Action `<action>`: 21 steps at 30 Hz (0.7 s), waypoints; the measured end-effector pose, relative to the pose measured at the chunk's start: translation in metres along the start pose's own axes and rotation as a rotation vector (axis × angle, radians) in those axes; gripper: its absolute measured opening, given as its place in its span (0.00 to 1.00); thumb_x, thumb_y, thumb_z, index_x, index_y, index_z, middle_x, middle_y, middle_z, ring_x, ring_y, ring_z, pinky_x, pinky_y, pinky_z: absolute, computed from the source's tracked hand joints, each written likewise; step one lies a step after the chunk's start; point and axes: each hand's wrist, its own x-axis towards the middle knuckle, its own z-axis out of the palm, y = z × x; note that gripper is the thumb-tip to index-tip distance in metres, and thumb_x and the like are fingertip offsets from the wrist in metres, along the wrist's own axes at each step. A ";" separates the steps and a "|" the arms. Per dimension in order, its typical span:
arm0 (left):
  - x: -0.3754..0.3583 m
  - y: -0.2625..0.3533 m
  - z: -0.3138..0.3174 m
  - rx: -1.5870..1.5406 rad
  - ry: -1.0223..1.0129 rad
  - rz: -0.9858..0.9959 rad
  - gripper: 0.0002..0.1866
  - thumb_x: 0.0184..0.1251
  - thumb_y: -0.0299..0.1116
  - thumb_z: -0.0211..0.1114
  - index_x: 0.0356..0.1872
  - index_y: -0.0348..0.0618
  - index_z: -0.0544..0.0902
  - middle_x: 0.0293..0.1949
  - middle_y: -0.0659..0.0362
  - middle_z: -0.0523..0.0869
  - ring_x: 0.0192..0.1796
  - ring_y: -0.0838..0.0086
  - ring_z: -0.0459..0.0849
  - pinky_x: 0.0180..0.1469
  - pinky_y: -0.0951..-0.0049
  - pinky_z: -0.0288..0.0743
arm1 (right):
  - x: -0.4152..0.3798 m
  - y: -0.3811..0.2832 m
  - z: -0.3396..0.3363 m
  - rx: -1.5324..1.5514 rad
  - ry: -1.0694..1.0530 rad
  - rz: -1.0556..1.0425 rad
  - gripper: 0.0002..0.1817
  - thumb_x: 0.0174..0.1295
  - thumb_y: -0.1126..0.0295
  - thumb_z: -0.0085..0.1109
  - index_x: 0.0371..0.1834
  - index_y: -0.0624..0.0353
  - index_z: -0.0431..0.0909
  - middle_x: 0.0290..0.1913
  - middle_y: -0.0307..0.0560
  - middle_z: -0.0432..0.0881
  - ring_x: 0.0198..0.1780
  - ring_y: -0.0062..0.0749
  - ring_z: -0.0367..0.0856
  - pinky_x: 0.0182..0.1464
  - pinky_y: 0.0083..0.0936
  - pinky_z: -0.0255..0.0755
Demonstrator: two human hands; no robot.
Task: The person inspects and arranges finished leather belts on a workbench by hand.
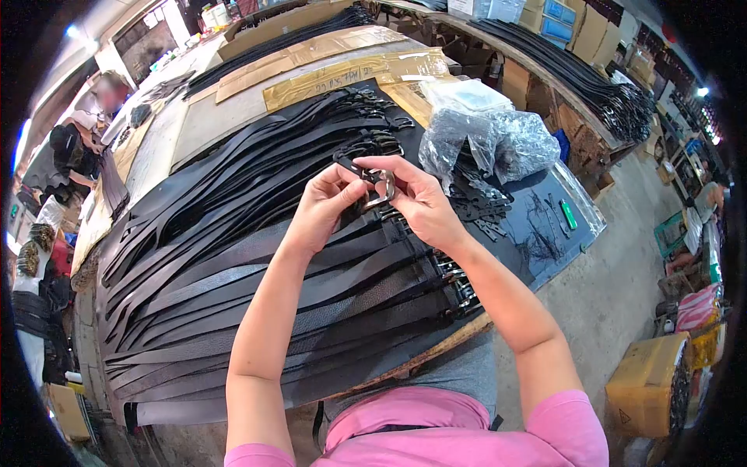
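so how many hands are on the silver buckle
2: the left hand at the left side of the buckle, and the right hand at its right side. Some fingertips are hidden, but no third hand shows there.

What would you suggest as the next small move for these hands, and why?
Perhaps steady the metal buckle with the right hand and gently adjust the black strip with the left hand: both hands meet there, and the strip lies against the buckle, though fingers partly hide the join.
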 end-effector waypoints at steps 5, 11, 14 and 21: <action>0.000 0.001 -0.001 0.061 -0.017 -0.021 0.05 0.61 0.28 0.69 0.34 0.41 0.81 0.33 0.64 0.84 0.36 0.84 0.78 0.43 0.81 0.72 | -0.003 -0.011 0.000 -0.023 -0.017 0.012 0.23 0.60 0.88 0.42 0.57 0.59 0.75 0.48 0.35 0.78 0.44 0.15 0.71 0.52 0.15 0.66; 0.002 -0.003 -0.006 0.100 -0.130 -0.044 0.04 0.59 0.26 0.69 0.34 0.41 0.83 0.34 0.64 0.84 0.37 0.84 0.79 0.42 0.82 0.73 | -0.009 -0.013 -0.006 0.092 -0.071 0.080 0.22 0.60 0.87 0.45 0.57 0.59 0.75 0.50 0.37 0.79 0.48 0.16 0.73 0.53 0.16 0.67; 0.000 0.006 0.004 0.175 -0.151 -0.054 0.05 0.57 0.23 0.69 0.33 0.40 0.82 0.35 0.64 0.84 0.38 0.84 0.79 0.42 0.82 0.74 | -0.010 -0.009 -0.021 -0.113 -0.138 0.003 0.23 0.59 0.86 0.48 0.58 0.58 0.74 0.46 0.39 0.80 0.45 0.17 0.74 0.49 0.17 0.68; 0.000 0.022 0.014 0.240 -0.126 -0.101 0.23 0.53 0.20 0.70 0.51 0.40 0.73 0.39 0.60 0.83 0.44 0.80 0.80 0.49 0.79 0.75 | -0.014 -0.029 -0.055 -0.448 -0.248 0.207 0.11 0.60 0.78 0.54 0.46 0.62 0.80 0.27 0.36 0.75 0.27 0.16 0.69 0.31 0.18 0.67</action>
